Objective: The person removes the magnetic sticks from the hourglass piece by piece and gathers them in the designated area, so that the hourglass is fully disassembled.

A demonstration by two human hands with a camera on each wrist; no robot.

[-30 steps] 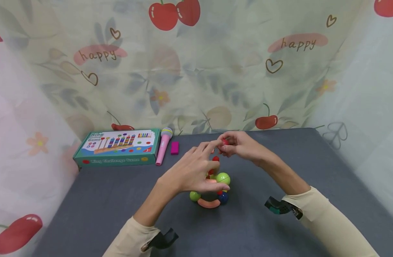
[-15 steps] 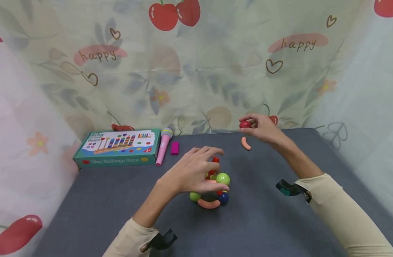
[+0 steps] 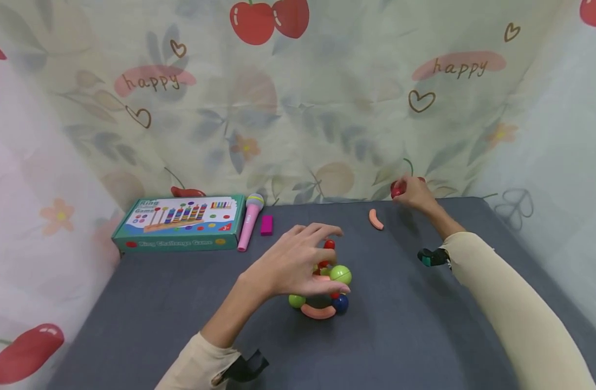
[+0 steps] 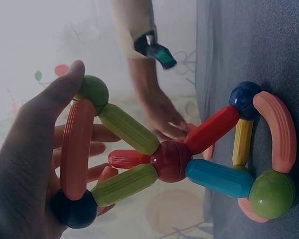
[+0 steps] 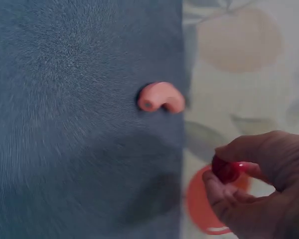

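My left hand (image 3: 290, 265) holds a structure of magnetic rods and balls (image 4: 172, 162) standing on the dark cloth. In the left wrist view my thumb lies on its upper green ball (image 4: 94, 92), with the fingers behind the upper part. Red, blue, green, yellow and peach rods join around a central red ball; part of this is hidden by the hand in the head view. Off to the right, near the table's back edge, my right hand (image 3: 416, 194) pinches a loose red ball (image 5: 225, 169) above the cloth. A curved peach rod (image 3: 375, 219) lies to that hand's left.
A green game box (image 3: 178, 225) lies at the back left. Beside it are a pink toy microphone (image 3: 250, 222) and a small magenta block (image 3: 266, 225). A patterned curtain (image 3: 298, 119) hangs behind the table.
My right hand has moved right, away from the structure, carrying the red ball. The curved peach rod has come to lie on the cloth. My left hand has stayed in place.
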